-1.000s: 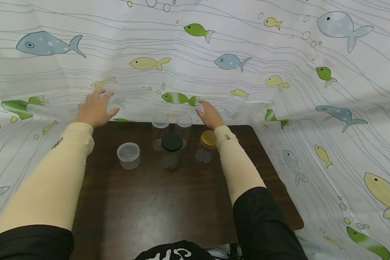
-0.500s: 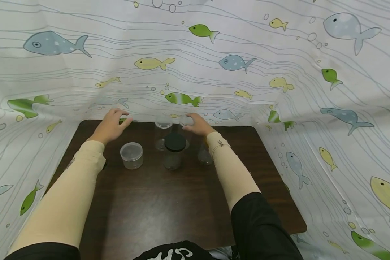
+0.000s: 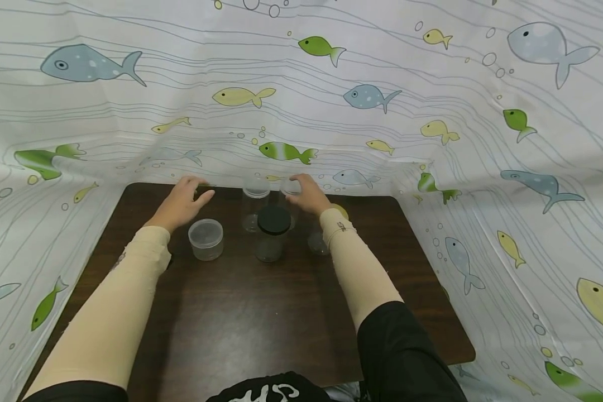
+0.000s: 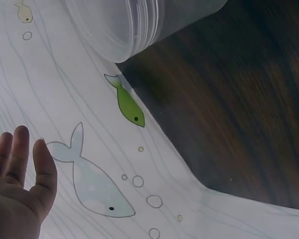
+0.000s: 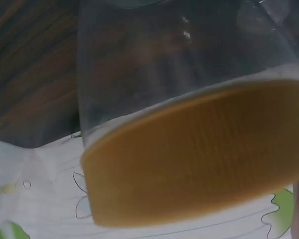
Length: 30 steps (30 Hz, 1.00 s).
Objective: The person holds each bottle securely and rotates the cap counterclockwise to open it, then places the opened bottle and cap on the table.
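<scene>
My right hand (image 3: 309,194) is at a tall clear plastic jar (image 3: 291,209) at the back, its thumb and finger curved about the whitish lid. My left hand (image 3: 181,204) hovers near the back edge, behind a short clear tub (image 3: 206,240), fingers loosely bent and holding nothing. Another tall clear jar (image 3: 255,209) stands between the hands. In front of the tall jars stands a jar with a black lid (image 3: 273,220). My right forearm partly covers a jar with a yellow lid (image 3: 340,211), which looms large in the right wrist view as an orange-yellow lid (image 5: 199,154).
The dark wooden table (image 3: 241,318) has rounded corners. A white sheet (image 3: 301,72) printed with fish rises behind the table and along its sides.
My left hand has come down and inward from the sheet toward the tub. My right hand has moved left and down to the tall jar, where it stays. The jars have kept their places.
</scene>
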Motion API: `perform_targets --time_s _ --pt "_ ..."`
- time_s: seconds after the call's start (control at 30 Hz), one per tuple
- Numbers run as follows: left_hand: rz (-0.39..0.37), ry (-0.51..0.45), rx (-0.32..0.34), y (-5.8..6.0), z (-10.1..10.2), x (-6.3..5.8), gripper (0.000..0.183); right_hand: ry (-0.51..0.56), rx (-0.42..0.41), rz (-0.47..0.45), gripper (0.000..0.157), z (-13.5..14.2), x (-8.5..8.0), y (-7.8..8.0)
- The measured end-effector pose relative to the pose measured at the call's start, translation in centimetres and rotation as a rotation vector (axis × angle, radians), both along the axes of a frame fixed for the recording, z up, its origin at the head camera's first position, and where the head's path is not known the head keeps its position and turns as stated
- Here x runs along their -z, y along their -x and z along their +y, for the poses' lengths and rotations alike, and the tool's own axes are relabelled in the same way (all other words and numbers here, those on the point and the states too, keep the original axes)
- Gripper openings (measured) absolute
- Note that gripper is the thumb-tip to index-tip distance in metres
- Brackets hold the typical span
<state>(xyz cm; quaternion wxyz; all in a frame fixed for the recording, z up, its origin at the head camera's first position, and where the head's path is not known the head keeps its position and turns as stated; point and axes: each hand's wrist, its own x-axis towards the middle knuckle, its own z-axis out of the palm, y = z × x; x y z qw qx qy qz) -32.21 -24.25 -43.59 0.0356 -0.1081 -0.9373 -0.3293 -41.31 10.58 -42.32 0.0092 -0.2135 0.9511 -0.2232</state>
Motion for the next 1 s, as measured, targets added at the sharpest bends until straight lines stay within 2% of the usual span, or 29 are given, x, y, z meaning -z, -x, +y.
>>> perform_targets --time_s 0.13,0.3,0.4,0.53,0.67,0.8,0.9,1.0 --pt "0.004 -0.005 0.008 -0.2 0.4 0.0 0.069 0.081 0.032 0.059 0.060 0.5 -0.6 0.0" --pt "0.024 -0.036 0.019 -0.6 1.5 -0.6 0.066 0.307 0.112 0.114 0.059 1.1 -2.4 -0.5" --pt "0.045 -0.054 0.033 -0.7 2.4 -1.2 0.066 0.458 0.148 0.184 0.058 1.3 -4.0 -1.3" --pt "0.096 -0.067 0.058 -0.6 3.8 -2.1 0.065 0.600 0.166 0.299 0.056 1.1 -6.6 -3.1" --pt "0.154 -0.093 0.084 -0.5 5.1 -3.3 0.066 0.681 0.141 0.391 0.054 0.7 -9.3 -4.9" --pt "0.194 -0.109 0.113 -0.8 6.2 -4.7 0.071 0.706 0.092 0.453 0.055 0.3 -11.5 -6.5" --pt "0.231 -0.119 0.138 -1.2 7.1 -5.7 0.075 0.713 0.057 0.445 0.055 -0.1 -12.4 -7.6" --pt "0.263 -0.135 0.167 -1.5 7.9 -6.3 0.078 0.760 0.027 0.368 0.054 -0.5 -13.0 -8.6"
